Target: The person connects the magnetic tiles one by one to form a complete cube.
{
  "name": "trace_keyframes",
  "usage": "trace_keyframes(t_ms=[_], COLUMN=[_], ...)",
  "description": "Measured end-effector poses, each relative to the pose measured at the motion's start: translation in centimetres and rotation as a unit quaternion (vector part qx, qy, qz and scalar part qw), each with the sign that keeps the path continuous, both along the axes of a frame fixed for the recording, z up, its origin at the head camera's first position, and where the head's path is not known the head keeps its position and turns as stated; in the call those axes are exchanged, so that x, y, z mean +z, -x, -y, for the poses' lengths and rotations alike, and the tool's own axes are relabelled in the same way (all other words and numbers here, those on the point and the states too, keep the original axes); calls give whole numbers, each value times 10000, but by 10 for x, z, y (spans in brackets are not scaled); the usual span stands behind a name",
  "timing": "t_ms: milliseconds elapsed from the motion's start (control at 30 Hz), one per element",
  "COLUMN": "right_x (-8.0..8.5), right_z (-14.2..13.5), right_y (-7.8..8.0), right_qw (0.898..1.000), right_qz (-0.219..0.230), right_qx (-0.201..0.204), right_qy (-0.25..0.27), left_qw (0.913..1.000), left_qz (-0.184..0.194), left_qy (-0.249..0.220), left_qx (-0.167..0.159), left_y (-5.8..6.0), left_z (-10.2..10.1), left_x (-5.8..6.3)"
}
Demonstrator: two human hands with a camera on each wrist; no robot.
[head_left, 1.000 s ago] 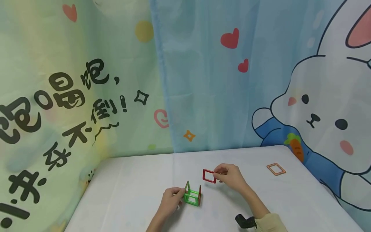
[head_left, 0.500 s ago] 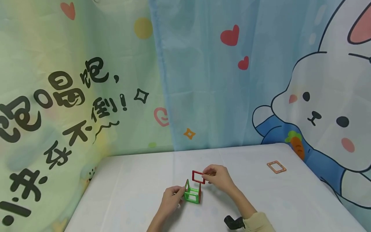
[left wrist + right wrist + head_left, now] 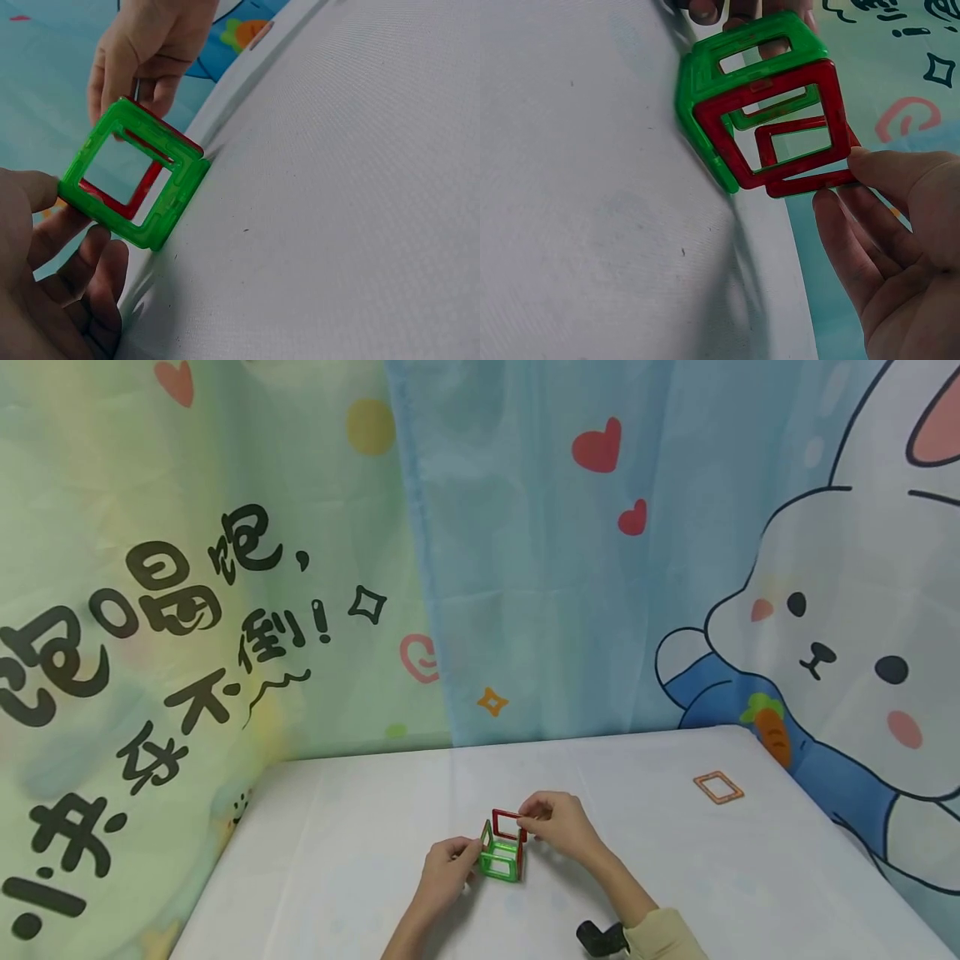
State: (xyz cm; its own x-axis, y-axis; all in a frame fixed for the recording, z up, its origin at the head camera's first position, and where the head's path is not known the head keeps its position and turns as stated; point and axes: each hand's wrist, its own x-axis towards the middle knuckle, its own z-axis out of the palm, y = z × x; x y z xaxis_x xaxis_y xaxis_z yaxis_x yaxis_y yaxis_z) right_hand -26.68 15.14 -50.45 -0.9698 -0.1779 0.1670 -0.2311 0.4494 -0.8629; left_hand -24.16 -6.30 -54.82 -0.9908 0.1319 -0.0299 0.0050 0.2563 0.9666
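Several green square magnetic tiles (image 3: 88, 146) form an open box on the table, with a red tile (image 3: 835, 105) standing as its right side. My left hand (image 3: 445, 870) holds the box's left green tile between thumb and fingers. At the back, my right hand (image 3: 562, 827) pinches a second red tile (image 3: 810, 184) by its right edge, thumb on one face and fingertips on the other. That tile stands upright against or very close to the box's rear; whether they touch I cannot tell.
An orange square tile (image 3: 707, 790) lies flat on the white table (image 3: 337, 843), at the far right. A black device (image 3: 600, 939) sits at my right wrist. A printed curtain (image 3: 540, 610) hangs behind the table's back edge.
My right hand has carried the red tile leftward and down, from apart from the box to its back side. The left hand keeps its hold, nearly still.
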Motion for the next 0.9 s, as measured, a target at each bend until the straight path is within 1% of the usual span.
trace_keyframes(t_ms=[133,267,433,667,800,900], right_x=[0,1,1,1,1,2], right_z=[0,0,1,4,6,10], right_y=[-2,-3,-4,-4,-6,-8], right_qw=[10000,9999,9999,9993,9993,9994], right_qz=[-21,-29,150,343,369,324], right_qx=[-34,17,41,-17,-54,-125], right_qy=[-82,-107,25,115,80,-54], left_qw=[10000,10000,10000,9998,9999,9999], left_qz=[18,27,11,-151,-106,-65], left_qy=[-10,-8,-4,-70,-33,22], left_qx=[-19,-26,-56,-96,-93,-93], left_y=[0,1,0,2,1,1], left_z=[0,0,1,0,1,2], left_x=[0,1,1,1,0,-1])
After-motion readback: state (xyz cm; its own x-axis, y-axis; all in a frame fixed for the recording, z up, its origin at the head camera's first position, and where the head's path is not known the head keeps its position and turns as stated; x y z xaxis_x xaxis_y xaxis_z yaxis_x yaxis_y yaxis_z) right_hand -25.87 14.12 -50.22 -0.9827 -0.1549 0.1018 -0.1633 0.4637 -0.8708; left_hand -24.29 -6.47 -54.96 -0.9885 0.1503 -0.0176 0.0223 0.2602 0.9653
